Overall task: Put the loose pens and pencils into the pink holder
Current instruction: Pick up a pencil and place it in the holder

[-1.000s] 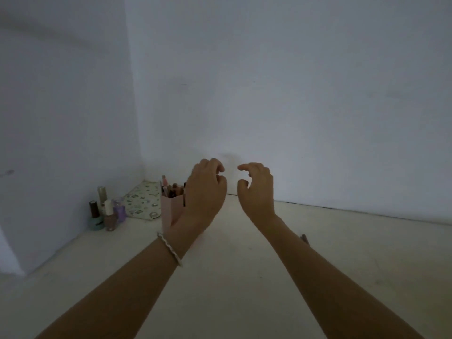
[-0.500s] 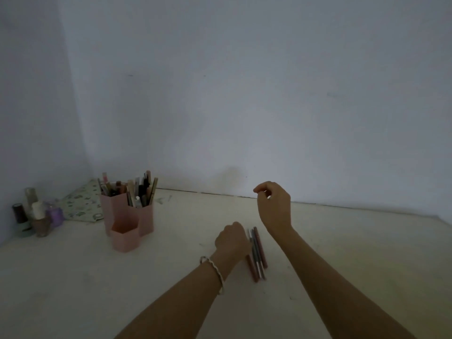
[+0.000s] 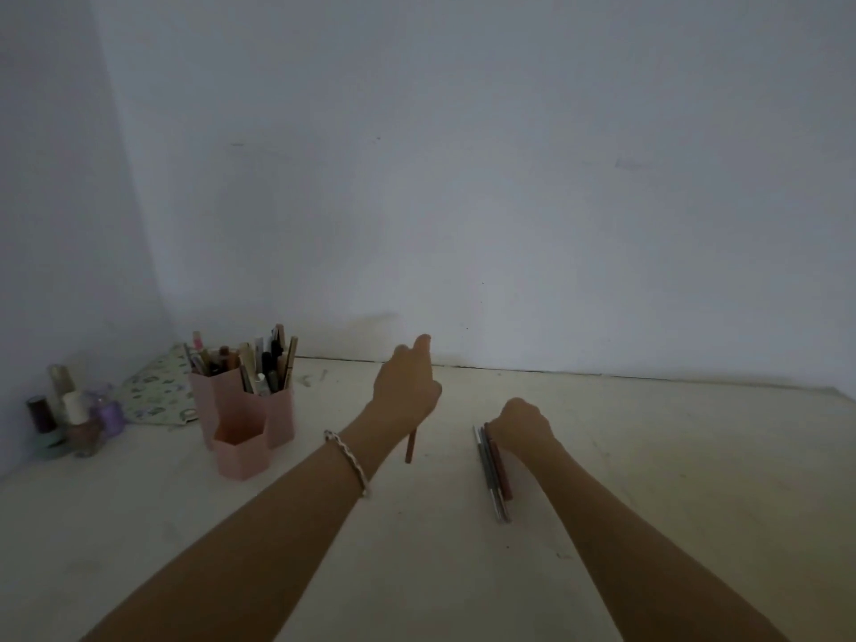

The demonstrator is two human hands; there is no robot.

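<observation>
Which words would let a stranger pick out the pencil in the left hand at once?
Start at the pink holder by the room's corner, then look right to the left hand, with the bracelet. Its reddish pencil points downward, whereas the other pens lie flat together by the right hand.

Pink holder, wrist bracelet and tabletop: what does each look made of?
Pink holder: likely moulded plastic with a matte finish, judging by its thin, even hexagonal walls of uniform colour.
Bracelet: probably silvery metal. It is a pale band that looks twisted or beaded, but the dim light leaves this open.
Tabletop: smooth, pale and matte, perhaps laminate or painted board. I cannot tell which.
</observation>
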